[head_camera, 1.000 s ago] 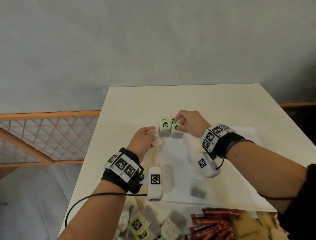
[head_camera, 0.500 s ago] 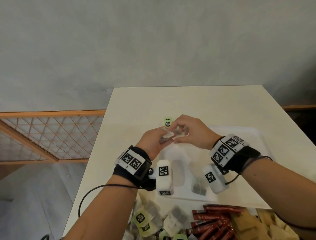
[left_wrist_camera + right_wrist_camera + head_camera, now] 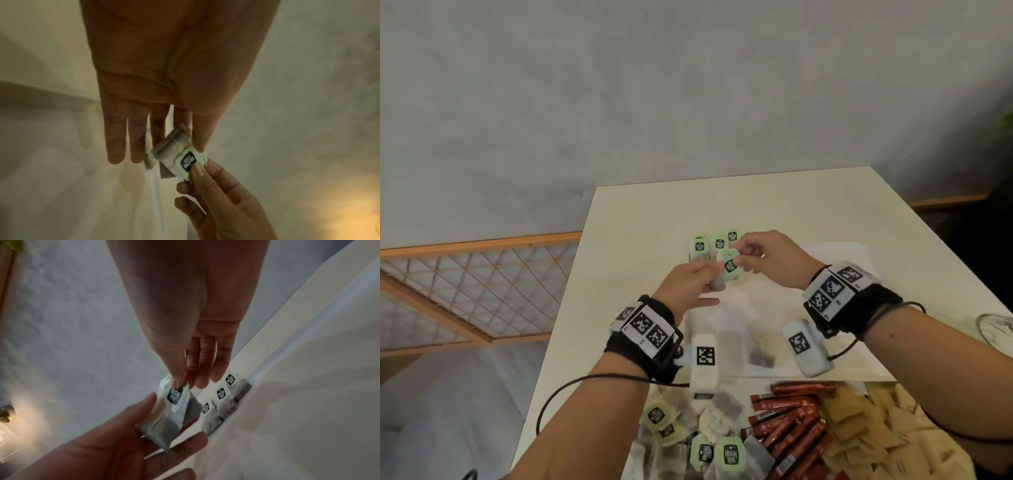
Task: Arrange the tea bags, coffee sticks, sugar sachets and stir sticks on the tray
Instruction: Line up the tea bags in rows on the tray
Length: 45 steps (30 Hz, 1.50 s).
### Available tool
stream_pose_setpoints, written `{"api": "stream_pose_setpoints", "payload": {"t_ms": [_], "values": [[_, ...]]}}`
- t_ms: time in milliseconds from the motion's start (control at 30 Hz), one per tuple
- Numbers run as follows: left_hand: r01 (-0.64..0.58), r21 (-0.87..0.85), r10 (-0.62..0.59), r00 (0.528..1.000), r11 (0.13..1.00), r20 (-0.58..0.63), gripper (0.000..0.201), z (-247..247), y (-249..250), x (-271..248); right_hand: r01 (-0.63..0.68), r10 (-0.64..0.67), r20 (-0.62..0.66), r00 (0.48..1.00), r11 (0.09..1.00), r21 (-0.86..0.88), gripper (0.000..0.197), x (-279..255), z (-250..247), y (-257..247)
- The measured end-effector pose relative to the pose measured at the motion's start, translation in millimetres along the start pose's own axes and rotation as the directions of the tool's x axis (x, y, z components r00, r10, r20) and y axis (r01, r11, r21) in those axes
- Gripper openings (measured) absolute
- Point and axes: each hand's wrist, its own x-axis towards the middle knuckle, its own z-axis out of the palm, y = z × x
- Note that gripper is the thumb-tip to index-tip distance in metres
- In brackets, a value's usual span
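Note:
A tea bag (image 3: 728, 270) with a green tag hangs between both hands above the white tray's (image 3: 832, 346) far left part. My left hand (image 3: 707, 279) holds its pouch (image 3: 170, 421) between thumb and fingers, palm turned up. My right hand (image 3: 741, 263) pinches the green tag (image 3: 190, 162) from above, thumb and finger together (image 3: 180, 384). Three tea bags (image 3: 717, 244) stand in a row at the tray's far left corner, also in the right wrist view (image 3: 224, 404). Another tea bag (image 3: 761, 354) lies on the tray between my wrists.
Along the table's near edge lie a heap of tea bags (image 3: 688, 431), red coffee sticks (image 3: 791, 421) and brown sugar sachets (image 3: 876, 428). A glass rim (image 3: 996, 329) shows at the right edge. A wooden lattice rail (image 3: 482, 284) runs left of the table.
My right hand left the row of tea bags and came back to meet the left hand. It now pinches the tag of the tea bag that my left hand was holding.

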Motion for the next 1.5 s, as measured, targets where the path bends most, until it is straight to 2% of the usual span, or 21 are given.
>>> {"api": "stream_pose_setpoints", "payload": {"t_ms": [100,233,367,467,533,633,700,833,967,1133,1300,1500], "values": [[-0.064,-0.011,0.063,0.995,0.998,-0.077,0.023,4.1,-1.8,3.0,-0.046,0.050,-0.031,0.998,0.991,0.123,0.017,-2.5,4.0,-2.5],[-0.096,-0.101,0.080,0.985,0.990,-0.155,0.009,11.0,-4.1,8.6,-0.140,0.176,-0.140,0.974,0.962,0.233,0.029,-4.6,12.4,-1.9],[-0.070,-0.184,0.039,0.985,0.980,-0.167,0.014,15.9,-5.9,14.4,-0.157,0.236,-0.210,0.949,0.929,0.337,0.022,-2.2,18.6,7.5],[-0.080,-0.150,0.050,0.979,0.985,-0.196,0.019,14.5,-7.9,20.3,-0.175,0.253,-0.169,0.953,0.909,0.378,0.015,-1.0,18.2,12.7],[-0.117,-0.093,0.090,0.962,0.989,-0.257,0.020,8.1,-10.3,28.4,-0.223,0.270,-0.104,0.957,0.917,0.330,0.012,1.8,14.7,19.2],[-0.150,0.103,0.177,0.920,0.983,-0.349,0.020,-7.2,-11.6,38.6,-0.283,0.287,-0.022,0.958,0.954,0.098,0.008,11.1,6.3,32.2],[-0.139,0.234,0.217,0.911,0.962,-0.352,0.019,-17.4,-12.0,43.9,-0.285,0.284,-0.054,0.957,0.958,-0.026,0.006,20.6,0.3,39.5],[-0.093,0.367,0.219,0.922,0.926,-0.319,0.010,-29.7,-12.6,54.6,-0.221,0.195,-0.163,0.967,0.962,-0.158,0.007,43.1,-4.2,44.4],[-0.088,0.450,0.227,0.937,0.889,-0.265,0.006,-30.7,-11.6,63.6,-0.170,0.131,-0.195,0.972,0.966,-0.194,0.007,63.2,-1.4,46.4],[-0.026,0.462,0.104,0.984,0.887,-0.143,0.009,-17.9,-2.0,75.4,-0.174,0.135,-0.193,0.972,0.964,-0.199,0.005,75.9,-1.8,48.8],[-0.014,0.505,0.120,0.977,0.863,-0.177,0.007,-13.8,6.5,92.2,-0.187,0.153,-0.188,0.970,0.967,-0.175,0.006,77.6,-5.0,51.7],[0.010,0.559,0.156,0.956,0.829,-0.249,0.015,-15.3,5.2,106.7,-0.190,0.154,-0.202,0.967,0.967,-0.170,0.006,82.4,-0.5,53.6]]}}
